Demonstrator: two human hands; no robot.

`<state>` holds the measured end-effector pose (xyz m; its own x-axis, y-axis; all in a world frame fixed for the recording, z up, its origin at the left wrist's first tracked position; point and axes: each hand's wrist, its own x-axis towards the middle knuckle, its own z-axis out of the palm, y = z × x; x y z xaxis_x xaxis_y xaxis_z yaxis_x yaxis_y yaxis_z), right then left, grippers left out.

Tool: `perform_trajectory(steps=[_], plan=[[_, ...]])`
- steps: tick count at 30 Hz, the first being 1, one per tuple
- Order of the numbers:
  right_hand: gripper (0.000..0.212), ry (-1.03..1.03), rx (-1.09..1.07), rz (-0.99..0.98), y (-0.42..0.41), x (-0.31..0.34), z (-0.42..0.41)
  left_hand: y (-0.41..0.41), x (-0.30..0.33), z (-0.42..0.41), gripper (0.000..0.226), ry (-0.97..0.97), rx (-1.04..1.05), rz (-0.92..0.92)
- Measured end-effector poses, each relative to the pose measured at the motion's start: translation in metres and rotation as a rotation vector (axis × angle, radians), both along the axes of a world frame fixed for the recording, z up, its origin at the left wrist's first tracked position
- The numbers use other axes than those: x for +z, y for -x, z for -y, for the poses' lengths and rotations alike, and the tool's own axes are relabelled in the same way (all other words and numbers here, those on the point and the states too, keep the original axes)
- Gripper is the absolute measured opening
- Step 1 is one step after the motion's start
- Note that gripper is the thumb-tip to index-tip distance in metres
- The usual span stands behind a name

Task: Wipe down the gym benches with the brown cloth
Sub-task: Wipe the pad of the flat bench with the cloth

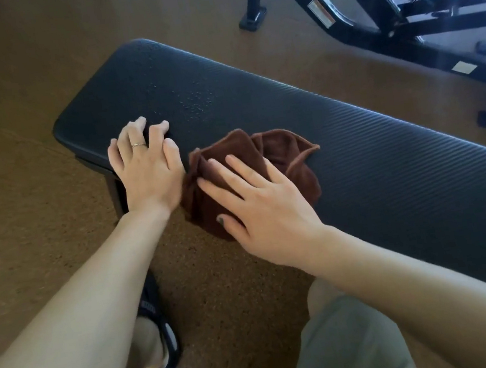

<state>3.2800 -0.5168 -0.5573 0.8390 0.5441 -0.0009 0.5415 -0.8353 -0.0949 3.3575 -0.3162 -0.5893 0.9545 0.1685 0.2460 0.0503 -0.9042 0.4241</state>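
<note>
My left hand [148, 168] rests on the near edge of the bench [370, 148], close to its left end, fingers curled and bent against the pad, gripping nothing. Just beside it, the brown cloth [280, 151] lies bunched on the pad, its near part drooping over the bench's front edge. My right hand [264, 204] lies flat on the cloth, fingers spread, pressing rather than clutching.

To wipe well, I judge I should keep that palm flat, spread the bunched cloth so more of it meets the ribbed surface, and sweep toward the droplets [194, 103] beading on the pad beyond my left hand, then work along the length to the right. My left hand should steady the bench and stay out of the stroke.

The bench's right end runs out of frame, so I cannot tell how much remains. Its legs are mostly hidden. The black machine [382, 8] at upper right is cut off and glare-washed; whether it includes another bench, I cannot tell.
</note>
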Motion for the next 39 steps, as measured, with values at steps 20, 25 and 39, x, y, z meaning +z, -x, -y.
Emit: perform_trajectory(steps=[20, 25, 39], plan=[[0.056, -0.085, -0.439, -0.104, -0.092, 0.011, 0.053, 0.013, 0.014, 0.032, 0.064, -0.011, 0.055, -0.2], [0.056, -0.031, -0.313, -0.115, -0.007, 0.01, 0.065, 0.011, 0.007, 0.04, 0.071, -0.106, 0.11, -0.161], [0.05, -0.08, -0.217, -0.055, -0.151, 0.003, 0.0, 0.009, 0.003, 0.04, 0.065, -0.112, 0.132, -0.104]])
